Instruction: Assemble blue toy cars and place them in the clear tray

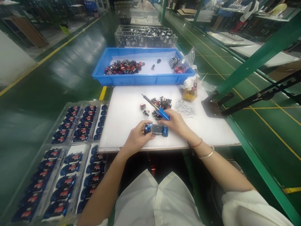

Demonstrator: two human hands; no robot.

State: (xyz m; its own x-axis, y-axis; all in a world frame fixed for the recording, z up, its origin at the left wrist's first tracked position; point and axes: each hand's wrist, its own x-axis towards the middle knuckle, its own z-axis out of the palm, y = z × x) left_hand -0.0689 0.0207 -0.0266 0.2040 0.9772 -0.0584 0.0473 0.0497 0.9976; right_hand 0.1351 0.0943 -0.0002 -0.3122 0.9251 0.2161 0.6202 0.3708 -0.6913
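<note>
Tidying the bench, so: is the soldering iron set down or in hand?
In hand: the soldering iron is held by its blue handle in the right hand.

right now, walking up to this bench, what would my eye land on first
Probably the small glossy blue toy car in the left hand, at the near edge of the white bench top, with a blue-handled soldering iron at the right hand. Beyond sits a bright blue plastic tray of red-and-black parts; to the left, clear plastic trays hold rows of blue cars.
</note>
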